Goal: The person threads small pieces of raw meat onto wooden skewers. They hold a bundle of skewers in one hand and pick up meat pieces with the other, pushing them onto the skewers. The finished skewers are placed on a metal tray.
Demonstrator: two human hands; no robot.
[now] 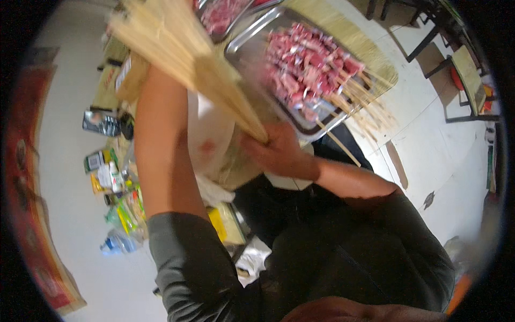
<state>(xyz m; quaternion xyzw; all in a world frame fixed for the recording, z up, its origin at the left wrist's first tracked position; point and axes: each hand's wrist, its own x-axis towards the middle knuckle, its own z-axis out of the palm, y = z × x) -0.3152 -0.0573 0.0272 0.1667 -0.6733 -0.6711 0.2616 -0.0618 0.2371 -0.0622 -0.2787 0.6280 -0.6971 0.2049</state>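
My right hand [277, 151] is closed around the narrow lower end of a thick bundle of bamboo skewers [189, 60], which fans out towards the upper left. Motion blur softens the bundle. My left forearm [165, 141] reaches up behind it, and the left hand is hidden there. Just beyond my right hand, a stainless steel tray [257, 24] holds a heap of raw meat pieces [310, 60] on skewers. Their bare stick ends [362, 104] stick out over the tray's right rim. One loaded skewer [340, 143] lies apart, pointing towards me.
At the top, a second metal tray holds raw meat [221, 16]. A white surface with a reddish stain [207, 147] lies beside my left forearm. Bottles and packets [116, 177] and a clear plastic bottle [118, 243] are at left. Dark-legged stools [468, 76] stand at right.
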